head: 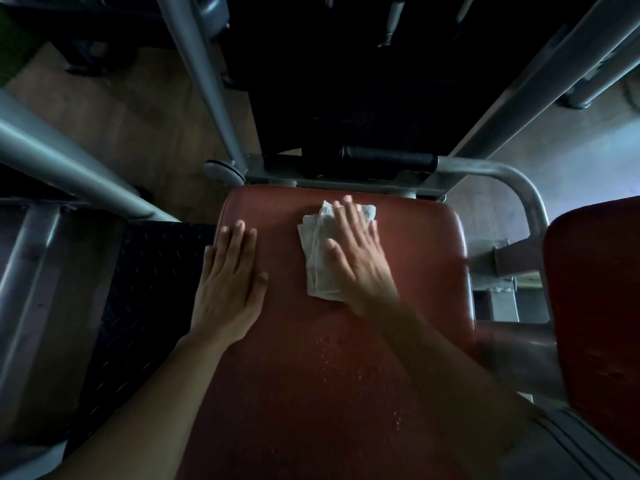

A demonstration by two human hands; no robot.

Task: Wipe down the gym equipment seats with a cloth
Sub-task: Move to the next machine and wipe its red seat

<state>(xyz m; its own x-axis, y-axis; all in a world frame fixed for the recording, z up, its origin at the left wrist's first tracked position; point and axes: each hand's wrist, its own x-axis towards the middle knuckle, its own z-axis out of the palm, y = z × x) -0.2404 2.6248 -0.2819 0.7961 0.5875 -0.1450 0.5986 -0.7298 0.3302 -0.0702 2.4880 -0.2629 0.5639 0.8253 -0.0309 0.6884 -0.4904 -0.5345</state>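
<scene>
1. Tread-plate footrest (145, 289), dark and patterned, lies at the far left beside grey frame tubes (62, 161).
2. Left hand (230, 282) rests flat and released on the left edge of the red seat (311, 375), fingers together, grasping nothing.
3. Right hand (356, 251) presses palm-down with fingers spread on a folded white cloth (317, 265) near the seat's far end.
4. Water droplets (360, 375) bead on the near seat surface.
5. Second red pad (595, 306) stands at the right edge.

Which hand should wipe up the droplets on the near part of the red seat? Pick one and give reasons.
Right. The right hand already presses flat on the cloth, up the seat from the droplets. The left hand lies bare at the seat's left edge.
</scene>
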